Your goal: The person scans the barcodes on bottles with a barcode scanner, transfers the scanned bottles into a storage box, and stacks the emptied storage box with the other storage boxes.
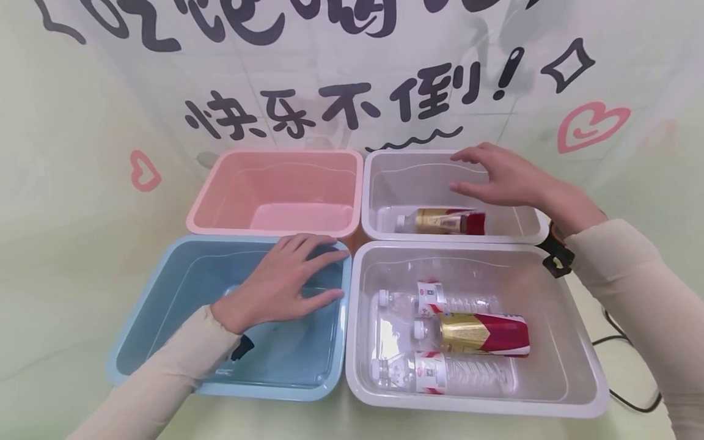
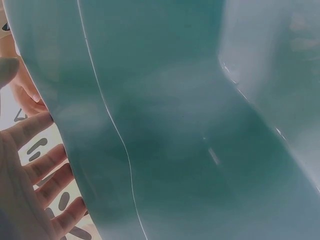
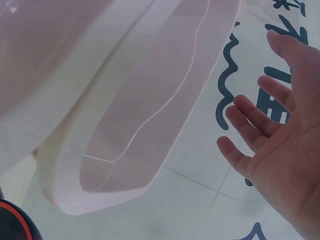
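Note:
My left hand (image 1: 283,284) hovers over the blue bin (image 1: 178,269), thumb and fingers spread near its right side, holding nothing. In the left wrist view the fingers reach just past the bin's rim. Over the far right pale bin (image 1: 385,183) is my right hand (image 1: 503,177), its fingers loosely bent and apart, with nothing in them. Below it lies a bottle with a gold and red label (image 1: 440,221). The near right pale bin (image 1: 555,324) holds another gold and red bottle (image 1: 484,334) between two clear water bottles (image 1: 467,304), all lying on their sides.
A pink bin (image 1: 302,217) stands at the far left, against the blue and pale bins. Behind them is a whitish sheet (image 1: 341,116) with large dark lettering and pink hearts. A black cable (image 1: 632,403) runs along the right side.

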Tool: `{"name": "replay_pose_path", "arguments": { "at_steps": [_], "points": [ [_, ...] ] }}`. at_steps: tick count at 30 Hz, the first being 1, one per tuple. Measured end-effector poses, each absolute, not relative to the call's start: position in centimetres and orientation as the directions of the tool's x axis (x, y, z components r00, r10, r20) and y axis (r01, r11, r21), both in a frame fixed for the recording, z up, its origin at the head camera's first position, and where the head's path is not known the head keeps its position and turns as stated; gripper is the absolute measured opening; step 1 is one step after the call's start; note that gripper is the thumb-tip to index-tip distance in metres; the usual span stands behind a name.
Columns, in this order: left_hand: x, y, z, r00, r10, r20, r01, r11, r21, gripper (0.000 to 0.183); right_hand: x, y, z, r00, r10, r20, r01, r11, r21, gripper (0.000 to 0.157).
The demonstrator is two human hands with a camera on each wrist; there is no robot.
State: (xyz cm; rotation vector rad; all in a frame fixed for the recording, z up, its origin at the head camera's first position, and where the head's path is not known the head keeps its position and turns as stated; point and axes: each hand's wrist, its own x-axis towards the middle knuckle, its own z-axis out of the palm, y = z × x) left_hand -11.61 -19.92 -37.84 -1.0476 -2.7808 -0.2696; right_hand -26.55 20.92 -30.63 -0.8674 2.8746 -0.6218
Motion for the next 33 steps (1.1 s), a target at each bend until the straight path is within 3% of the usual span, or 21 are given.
{"name": "replay_pose_path", "arguments": {
  "at_steps": [24,33],
  "points": [
    [-11.5,-20.0,-37.7,-0.747,0.633,0.202,0.660,0.742,0.116,0.065,-21.4,21.0,-31.0,-0.791,-0.608,0.059,-0.585,0.725,-0.363,0.054],
    [-11.6,-19.9,-37.9,-0.748,0.633,0.199,0.659,0.743,0.114,0.065,-19.3,20.4,-31.9,-0.741,-0.634,0.221,-0.666,0.652,-0.363,0.044]
  ]
}}
